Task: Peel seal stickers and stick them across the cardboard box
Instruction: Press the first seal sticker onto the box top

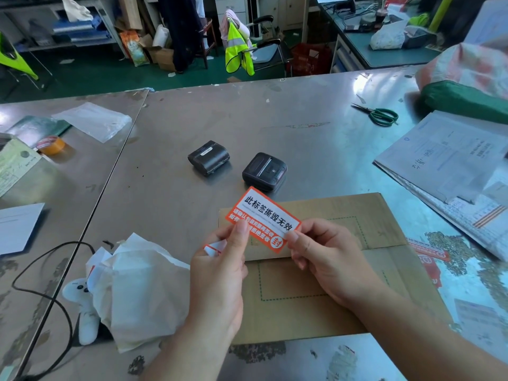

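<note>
An orange and white seal sticker (263,215) with black print is held up between both hands, tilted, above the far left part of a flat brown cardboard box (343,270). My left hand (220,273) pinches the sticker's lower left corner and also holds a small white and orange scrap (215,248) in its fingers. My right hand (324,257) pinches the sticker's lower right end. The box lies on the metal table (178,127) with a seam running across its top and green dashed rectangles printed on it.
Two black handheld printers (209,157) (264,171) sit beyond the box. Crumpled white backing paper (137,292) and a black cable (41,287) lie to the left. Green scissors (380,114) and stacked printed envelopes (450,166) are at the right. An orange tape roll (50,145) sits far left.
</note>
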